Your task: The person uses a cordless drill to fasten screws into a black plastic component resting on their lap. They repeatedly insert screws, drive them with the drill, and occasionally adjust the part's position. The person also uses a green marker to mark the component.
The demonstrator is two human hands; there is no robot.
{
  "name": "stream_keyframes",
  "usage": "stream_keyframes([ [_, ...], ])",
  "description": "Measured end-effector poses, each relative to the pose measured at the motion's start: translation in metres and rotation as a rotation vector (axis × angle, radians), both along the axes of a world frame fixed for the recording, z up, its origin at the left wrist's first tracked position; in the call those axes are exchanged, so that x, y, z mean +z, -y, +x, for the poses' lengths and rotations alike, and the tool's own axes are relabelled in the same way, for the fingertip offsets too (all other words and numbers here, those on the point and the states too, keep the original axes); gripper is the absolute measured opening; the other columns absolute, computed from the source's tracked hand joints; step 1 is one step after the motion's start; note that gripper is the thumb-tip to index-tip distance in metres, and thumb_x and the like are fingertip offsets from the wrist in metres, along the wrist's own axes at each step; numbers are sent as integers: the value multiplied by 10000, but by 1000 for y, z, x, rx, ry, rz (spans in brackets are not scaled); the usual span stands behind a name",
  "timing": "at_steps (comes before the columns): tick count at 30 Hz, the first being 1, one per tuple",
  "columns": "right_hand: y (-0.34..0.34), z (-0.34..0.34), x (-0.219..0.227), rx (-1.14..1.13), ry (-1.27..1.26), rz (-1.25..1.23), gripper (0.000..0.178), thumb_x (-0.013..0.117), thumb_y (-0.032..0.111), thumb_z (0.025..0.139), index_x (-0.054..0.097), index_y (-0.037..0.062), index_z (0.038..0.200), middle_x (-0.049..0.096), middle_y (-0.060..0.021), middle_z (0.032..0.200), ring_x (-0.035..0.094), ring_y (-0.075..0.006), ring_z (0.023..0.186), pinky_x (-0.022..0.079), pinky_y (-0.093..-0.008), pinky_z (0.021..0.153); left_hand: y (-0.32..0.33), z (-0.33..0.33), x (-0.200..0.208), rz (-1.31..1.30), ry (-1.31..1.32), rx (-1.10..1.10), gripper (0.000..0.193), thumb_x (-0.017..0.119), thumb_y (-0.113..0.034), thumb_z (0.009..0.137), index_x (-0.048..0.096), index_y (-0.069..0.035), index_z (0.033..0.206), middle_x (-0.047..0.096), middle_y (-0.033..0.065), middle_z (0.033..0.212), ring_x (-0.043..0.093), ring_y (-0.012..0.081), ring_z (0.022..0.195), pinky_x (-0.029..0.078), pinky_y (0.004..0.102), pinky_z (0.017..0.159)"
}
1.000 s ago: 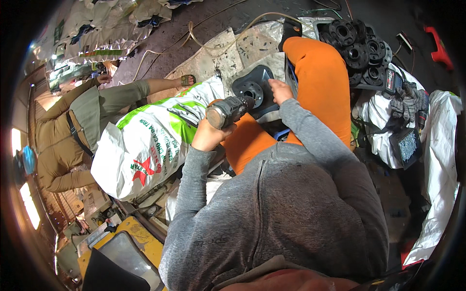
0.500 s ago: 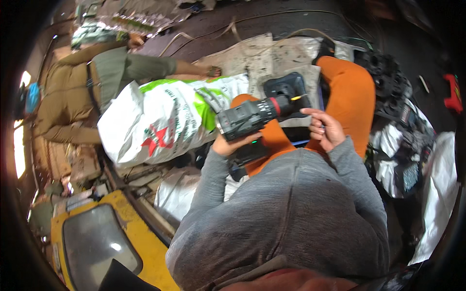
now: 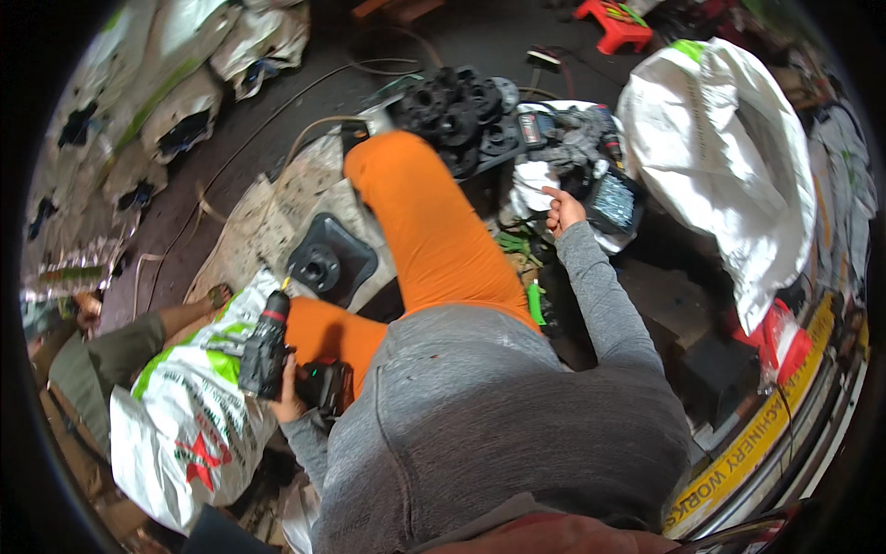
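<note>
My left hand (image 3: 288, 395) is wrapped round the grip of a black cordless drill (image 3: 262, 362). Its red-collared chuck points away from me, beside my orange-clad leg. My right hand (image 3: 565, 214) reaches out to the right, fingers mostly curled and the index finger stretched forward; whatever lies in them is hidden. Close to that hand is a dark tray of small metal screws (image 3: 613, 199). Between my legs a black square plastic part with a round raised centre (image 3: 319, 266) lies on a stained sheet (image 3: 242, 242).
Several black plastic parts (image 3: 458, 115) are heaped ahead. Beside them are grey gloves (image 3: 581, 138). A large white sack (image 3: 711, 166) stands at right, another white-green sack (image 3: 189, 429) at left, near a seated person's leg (image 3: 101, 369). Cables (image 3: 277, 120) cross the dark floor; a red stool (image 3: 613, 26) stands far off.
My view has turned to the right. My right hand has moved from near the drill's tip out toward the screw tray. The drill, still in my left hand, is now aside at the left.
</note>
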State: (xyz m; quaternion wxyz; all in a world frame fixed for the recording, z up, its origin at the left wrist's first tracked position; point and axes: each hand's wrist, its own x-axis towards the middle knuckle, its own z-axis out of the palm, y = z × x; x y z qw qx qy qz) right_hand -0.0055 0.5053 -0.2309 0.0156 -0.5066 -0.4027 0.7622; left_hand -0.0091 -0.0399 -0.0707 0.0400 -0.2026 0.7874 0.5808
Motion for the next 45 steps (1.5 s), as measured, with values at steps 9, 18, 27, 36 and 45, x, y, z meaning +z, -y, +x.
stream_keyframes([
  [9,-89,11,49,1065,1057,1331,631,545,615,798,555,256,1316,372,-107,1476,329,-343,1360,206,-678,1054,59,32,-49,357,85,-86,503,522,-270,943,442,66,1309,479,206,1264,511,263,1114,437,347,949],
  [18,188,-96,235,1335,-1169,1397,726,783,336,697,523,77,1324,498,-115,1376,406,-320,1320,301,-475,1088,-7,-5,40,-402,-428,-593,765,812,-96,691,440,-45,1358,617,78,1186,599,191,1076,475,316,941],
  [27,337,-71,213,1798,-1362,1503,335,623,189,773,582,76,1085,603,-49,1128,497,-264,1204,194,-587,1106,-3,27,-13,-235,-195,-594,914,726,-155,824,106,-120,1495,668,75,1106,639,134,1024,360,376,1099],
  [36,354,-71,217,1897,-1336,1494,339,661,184,672,637,50,983,570,-50,1149,424,-267,1255,199,-570,1112,-1,43,-5,-224,-252,-520,1137,742,-148,775,-149,-45,1474,703,60,947,686,181,884,458,350,970],
  [45,352,-70,207,2180,-1249,1186,430,709,132,537,627,31,946,605,-81,985,507,-265,1134,190,-590,1110,-6,63,-31,-263,-390,-484,1046,681,-123,802,-102,-25,1488,697,110,872,687,249,695,552,351,628],
])
